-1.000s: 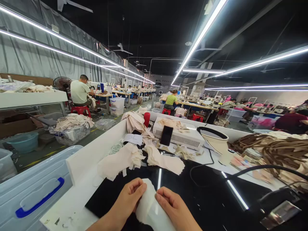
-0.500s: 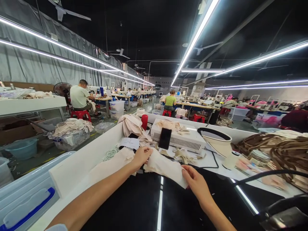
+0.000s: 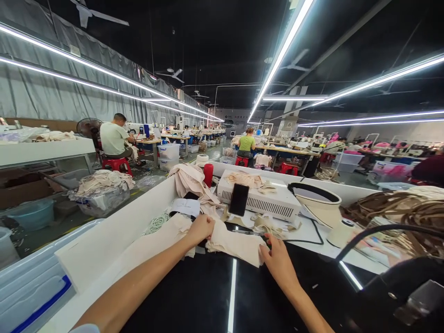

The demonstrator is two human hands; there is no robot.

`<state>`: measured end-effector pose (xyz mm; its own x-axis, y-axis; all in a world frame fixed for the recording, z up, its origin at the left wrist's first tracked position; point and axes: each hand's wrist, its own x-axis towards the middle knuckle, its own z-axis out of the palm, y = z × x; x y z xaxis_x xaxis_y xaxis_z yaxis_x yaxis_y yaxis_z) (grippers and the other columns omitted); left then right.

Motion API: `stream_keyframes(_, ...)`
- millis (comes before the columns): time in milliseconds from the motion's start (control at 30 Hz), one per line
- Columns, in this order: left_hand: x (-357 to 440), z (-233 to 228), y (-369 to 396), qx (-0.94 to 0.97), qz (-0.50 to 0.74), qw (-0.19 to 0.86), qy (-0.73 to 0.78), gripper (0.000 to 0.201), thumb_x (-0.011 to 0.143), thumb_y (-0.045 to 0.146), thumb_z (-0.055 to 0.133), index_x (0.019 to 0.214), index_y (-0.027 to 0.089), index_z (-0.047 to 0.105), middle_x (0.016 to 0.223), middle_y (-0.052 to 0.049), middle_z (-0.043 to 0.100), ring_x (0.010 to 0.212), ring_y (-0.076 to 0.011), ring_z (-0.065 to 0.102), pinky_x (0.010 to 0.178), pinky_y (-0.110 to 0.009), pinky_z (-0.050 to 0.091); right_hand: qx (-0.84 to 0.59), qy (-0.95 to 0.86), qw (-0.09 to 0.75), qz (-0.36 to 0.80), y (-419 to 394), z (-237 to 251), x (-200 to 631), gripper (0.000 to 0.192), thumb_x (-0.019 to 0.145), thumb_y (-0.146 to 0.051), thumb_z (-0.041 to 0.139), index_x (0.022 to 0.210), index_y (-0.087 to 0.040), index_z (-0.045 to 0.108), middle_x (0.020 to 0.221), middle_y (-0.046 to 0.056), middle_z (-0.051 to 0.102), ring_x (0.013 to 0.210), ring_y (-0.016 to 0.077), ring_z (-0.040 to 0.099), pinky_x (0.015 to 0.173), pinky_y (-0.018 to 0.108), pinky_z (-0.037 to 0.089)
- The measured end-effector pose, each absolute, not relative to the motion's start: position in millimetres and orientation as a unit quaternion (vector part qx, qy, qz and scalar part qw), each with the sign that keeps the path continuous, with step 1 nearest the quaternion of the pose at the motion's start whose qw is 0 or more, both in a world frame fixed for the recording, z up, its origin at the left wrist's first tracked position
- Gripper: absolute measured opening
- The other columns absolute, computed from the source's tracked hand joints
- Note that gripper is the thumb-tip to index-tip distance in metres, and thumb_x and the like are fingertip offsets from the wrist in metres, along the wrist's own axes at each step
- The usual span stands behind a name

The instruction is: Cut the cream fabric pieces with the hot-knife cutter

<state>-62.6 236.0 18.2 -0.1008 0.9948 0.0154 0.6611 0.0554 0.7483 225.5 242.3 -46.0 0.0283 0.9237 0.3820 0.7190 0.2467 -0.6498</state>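
1. Cream fabric piece (image 3: 236,243) lies flat on the black table (image 3: 215,300), at the near edge of the pale cut pieces; a second ago a white piece was held close to the body, and both arms have since stretched out to this one.
2. Left hand (image 3: 201,230) is clenched on the fabric's left end, fingers curled into the cloth, next to the cream stack (image 3: 163,236).
3. Right hand (image 3: 277,261) pinches the right corner; half a second ago that corner was lifted, now it is pressed to the table.
4. Judging by this, the piece has gone from being carried to being laid and smoothed on the pile.
5. Behind it stand a black phone (image 3: 239,200) against a white box (image 3: 258,196), as before.
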Motion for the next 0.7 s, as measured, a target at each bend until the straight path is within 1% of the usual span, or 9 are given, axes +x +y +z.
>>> stream_keyframes(67,-62.8,24.5,231.0,0.658,0.32,0.201,0.652,0.034,0.104,0.038,0.066,0.13,0.016,0.064,0.13,-0.011,0.065,0.114,-0.0262,0.067,0.098,-0.048,0.058,-0.579,-0.701,0.403,0.104,236.8,-44.1,223.2,0.036,0.103,-0.036,0.06,0.135,-0.019,0.059,0.132,0.011,0.065,0.116,0.0268,0.067,0.099,0.049,0.057)
stream_keyframes(133,-58.9,29.9,226.8,0.708,0.32,0.146,0.612,0.03,0.105,0.035,0.063,0.128,0.016,0.064,0.132,-0.011,0.064,0.122,-0.0278,0.063,0.107,-0.052,0.052,-0.55,-0.727,0.401,0.087,230.6,-40.3,219.0,0.034,0.104,-0.035,0.05,0.134,-0.021,0.061,0.13,0.011,0.065,0.118,0.0275,0.067,0.1,0.047,0.056)
stream_keyframes(200,-52.4,31.8,224.2,0.76,0.302,0.115,0.564,0.025,0.105,0.029,0.062,0.127,0.017,0.065,0.135,-0.011,0.065,0.131,-0.0274,0.058,0.117,-0.05,0.044,-0.519,-0.756,0.391,0.076,224.6,-37.5,213.7,0.036,0.104,-0.035,0.043,0.132,-0.025,0.064,0.128,0.01,0.067,0.115,0.0266,0.069,0.099,0.043,0.057)
stream_keyframes(267,-46.2,28.6,223.2,0.801,0.272,0.102,0.524,0.029,0.103,0.026,0.063,0.132,0.021,0.064,0.145,-0.01,0.062,0.142,-0.0263,0.051,0.126,-0.047,0.033,-0.49,-0.783,0.378,0.066,219.8,-37.5,209.1,0.036,0.103,-0.036,0.042,0.128,-0.026,0.067,0.126,0.009,0.069,0.114,0.0265,0.069,0.1,0.041,0.056)
stream_keyframes(333,-42.7,20.4,223.2,0.822,0.239,0.1,0.507,0.038,0.102,0.027,0.064,0.14,0.024,0.06,0.157,-0.009,0.055,0.152,-0.0284,0.042,0.131,-0.05,0.023,-0.469,-0.803,0.363,0.054,216.7,-40.5,206.9,0.035,0.102,-0.034,0.044,0.121,-0.027,0.072,0.12,0.009,0.072,0.11,0.0273,0.07,0.099,0.041,0.055)
stream_keyframes(400,-42.2,9.3,223.3,0.824,0.205,0.106,0.517,0.045,0.103,0.032,0.062,0.147,0.023,0.057,0.163,-0.011,0.048,0.156,-0.0339,0.035,0.131,-0.058,0.019,-0.46,-0.816,0.348,0.043,215.2,-45.2,207.3,0.034,0.101,-0.033,0.044,0.114,-0.026,0.075,0.114,0.01,0.074,0.101,0.028,0.071,0.094,0.042,0.056)
stream_keyframes(467,-43.4,-1.3,223.0,0.815,0.178,0.115,0.54,0.049,0.105,0.038,0.057,0.152,0.023,0.053,0.165,-0.014,0.045,0.157,-0.0383,0.033,0.128,-0.065,0.021,-0.46,-0.821,0.337,0.033,214.8,-50.1,209.4,0.035,0.102,-0.032,0.044,0.112,-0.025,0.076,0.112,0.011,0.075,0.095,0.0283,0.071,0.091,0.043,0.057)
stream_keyframes(567,-44.0,-10.8,222.0,0.795,0.158,0.12,0.574,0.054,0.108,0.044,0.047,0.158,0.023,0.047,0.17,-0.016,0.035,0.159,-0.0403,0.027,0.126,-0.069,0.02,-0.464,-0.822,0.33,0.021,215.0,-55.5,212.4,0.037,0.103,-0.031,0.042,0.116,-0.024,0.076,0.116,0.013,0.075,0.099,0.0291,0.071,0.093,0.045,0.056)
stream_keyframes(700,-42.0,-8.0,218.4,0.773,0.153,0.124,0.603,0.063,0.107,0.049,0.048,0.163,0.021,0.04,0.172,-0.02,0.028,0.16,-0.0456,0.022,0.123,-0.075,0.02,-0.471,-0.818,0.33,0.009,214.8,-57.9,212.2,0.039,0.104,-0.034,0.04,0.118,-0.024,0.075,0.12,0.014,0.075,0.099,0.0301,0.071,0.092,0.046,0.057)
